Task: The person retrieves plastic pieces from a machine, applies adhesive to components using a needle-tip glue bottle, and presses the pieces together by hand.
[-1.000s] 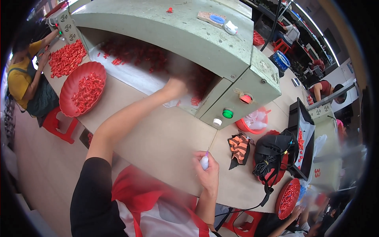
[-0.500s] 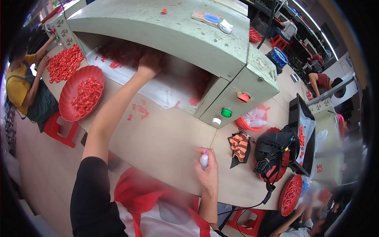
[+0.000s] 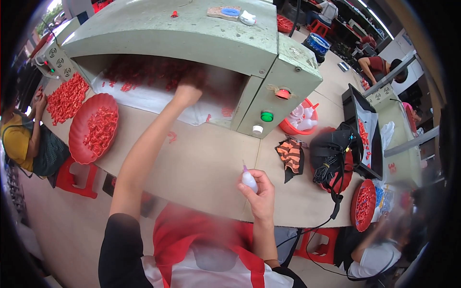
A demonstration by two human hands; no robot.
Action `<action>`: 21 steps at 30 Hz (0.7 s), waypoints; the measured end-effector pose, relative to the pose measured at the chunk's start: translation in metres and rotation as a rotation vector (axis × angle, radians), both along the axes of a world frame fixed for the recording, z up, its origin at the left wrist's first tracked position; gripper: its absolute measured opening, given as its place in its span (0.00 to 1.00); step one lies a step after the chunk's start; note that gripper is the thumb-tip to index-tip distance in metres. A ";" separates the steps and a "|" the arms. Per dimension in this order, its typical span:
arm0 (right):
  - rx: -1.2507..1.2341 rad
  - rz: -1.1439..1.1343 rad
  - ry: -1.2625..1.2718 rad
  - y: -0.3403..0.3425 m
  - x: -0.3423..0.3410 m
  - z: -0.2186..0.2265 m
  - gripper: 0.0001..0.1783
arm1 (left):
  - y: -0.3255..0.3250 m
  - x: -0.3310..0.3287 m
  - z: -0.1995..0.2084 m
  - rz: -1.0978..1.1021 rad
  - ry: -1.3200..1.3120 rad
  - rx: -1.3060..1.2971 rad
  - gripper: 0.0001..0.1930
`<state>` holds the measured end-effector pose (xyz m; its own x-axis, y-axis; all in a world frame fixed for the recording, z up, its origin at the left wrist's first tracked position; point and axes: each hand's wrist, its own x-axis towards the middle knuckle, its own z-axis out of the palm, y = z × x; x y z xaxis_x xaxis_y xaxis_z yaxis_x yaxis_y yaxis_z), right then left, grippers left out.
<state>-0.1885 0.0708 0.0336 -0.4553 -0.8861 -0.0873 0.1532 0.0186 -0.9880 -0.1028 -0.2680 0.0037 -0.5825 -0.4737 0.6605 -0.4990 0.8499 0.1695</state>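
Observation:
My left hand (image 3: pixel 190 91) reaches into the low opening of a pale green metal box machine (image 3: pixel 168 41), over a white sheet (image 3: pixel 158 106) strewn with small red pieces (image 3: pixel 128 86). Its fingers are blurred and lost in the shade, so what they touch does not show. Above the table, my right hand (image 3: pixel 262 196) is closed round a small whitish squeeze bottle (image 3: pixel 249 180). The bottle's thin purple needle tip points upward. A red piece (image 3: pixel 172 137) lies on the table in front of the opening.
Left stands a red scalloped bowl (image 3: pixel 76 137) of red pieces, beside a loose pile (image 3: pixel 67 99). On the right are a red basket (image 3: pixel 288 127) of bottles, a striped cloth (image 3: pixel 290 157), a black bag (image 3: pixel 331 156) with cables, and another red bowl (image 3: pixel 356 205). Other people sit nearby.
My left hand has shifted right inside the opening. My right hand has tilted, bringing the bottle and its needle tip more into sight. Fewer red pieces lie before the opening. The whole view has shifted.

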 end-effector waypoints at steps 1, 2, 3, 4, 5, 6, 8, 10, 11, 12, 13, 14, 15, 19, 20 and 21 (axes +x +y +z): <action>-0.001 0.000 0.025 0.001 0.009 0.007 0.16 | 0.000 -0.004 -0.009 0.000 0.025 -0.001 0.16; -0.014 0.010 0.027 0.002 0.012 0.012 0.16 | 0.005 -0.014 -0.014 -0.005 -0.028 0.069 0.16; -0.029 0.023 0.029 0.003 0.012 0.014 0.16 | 0.008 -0.021 -0.017 -0.007 -0.081 0.137 0.15; -0.032 0.015 0.063 0.006 0.011 0.012 0.16 | 0.011 -0.024 -0.021 -0.002 -0.076 0.136 0.15; -0.031 0.010 0.064 0.009 0.009 0.010 0.16 | 0.020 -0.024 -0.021 0.016 -0.046 0.257 0.15; -0.009 -0.011 0.070 0.012 0.007 0.007 0.16 | 0.025 -0.024 -0.020 0.035 -0.016 0.376 0.14; 0.012 -0.032 0.074 0.014 0.004 0.004 0.16 | 0.027 -0.025 -0.017 0.039 -0.014 0.297 0.15; 0.009 -0.070 0.066 0.014 0.003 0.004 0.15 | 0.025 -0.025 -0.017 0.044 -0.013 0.218 0.15; 0.004 -0.064 0.063 0.014 0.004 0.004 0.15 | 0.020 -0.025 -0.018 0.060 0.018 0.310 0.13; -0.005 -0.050 0.045 0.015 0.006 0.006 0.15 | 0.016 -0.025 -0.019 0.076 0.050 0.401 0.12; -0.014 -0.036 0.027 0.015 0.007 0.007 0.15 | 0.014 -0.024 -0.021 0.082 0.049 0.394 0.12; -0.019 -0.039 0.028 0.017 0.006 0.006 0.15 | 0.018 -0.027 -0.019 0.080 0.082 0.360 0.12; -0.019 -0.042 0.041 0.019 0.005 0.003 0.14 | 0.022 -0.032 -0.017 0.077 0.116 0.326 0.13; -0.019 -0.042 0.040 0.019 0.006 -0.002 0.14 | 0.035 -0.039 -0.013 0.009 -0.044 0.414 0.11; -0.019 -0.040 0.039 0.019 0.006 -0.002 0.14 | 0.030 -0.042 -0.017 0.043 -0.069 0.415 0.11; -0.023 -0.039 0.038 0.020 0.005 -0.001 0.14 | 0.028 -0.045 -0.019 0.076 -0.091 0.419 0.11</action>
